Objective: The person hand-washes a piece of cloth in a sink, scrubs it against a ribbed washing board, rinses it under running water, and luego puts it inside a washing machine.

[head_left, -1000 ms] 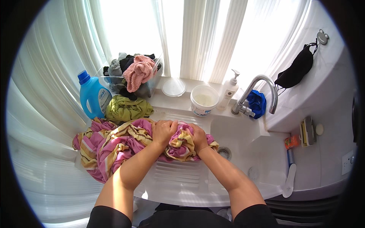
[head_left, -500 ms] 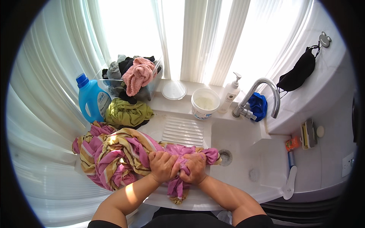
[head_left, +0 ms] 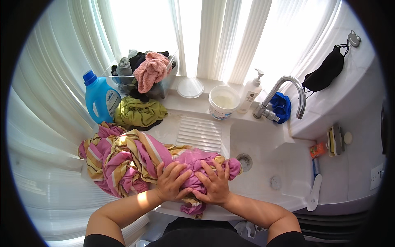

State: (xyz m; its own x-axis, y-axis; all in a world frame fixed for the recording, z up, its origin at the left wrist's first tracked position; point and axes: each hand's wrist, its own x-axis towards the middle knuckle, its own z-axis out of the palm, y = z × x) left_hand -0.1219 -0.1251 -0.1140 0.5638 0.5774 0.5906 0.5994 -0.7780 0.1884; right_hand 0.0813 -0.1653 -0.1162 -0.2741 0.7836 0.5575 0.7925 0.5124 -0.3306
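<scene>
Cloth (head_left: 158, 151), pink with yellow and white stripes, lies bunched across the left section of the white sink (head_left: 263, 142), partly covering the ridged washboard (head_left: 199, 133); its right end sits just beside the drain (head_left: 245, 161). Left hand (head_left: 170, 180) and right hand (head_left: 214, 183) rest on the cloth near the front edge, fingers extended and spread, neither clenched. Green garment (head_left: 140, 113) lies behind the cloth, near the blue bottle (head_left: 98, 101).
</scene>
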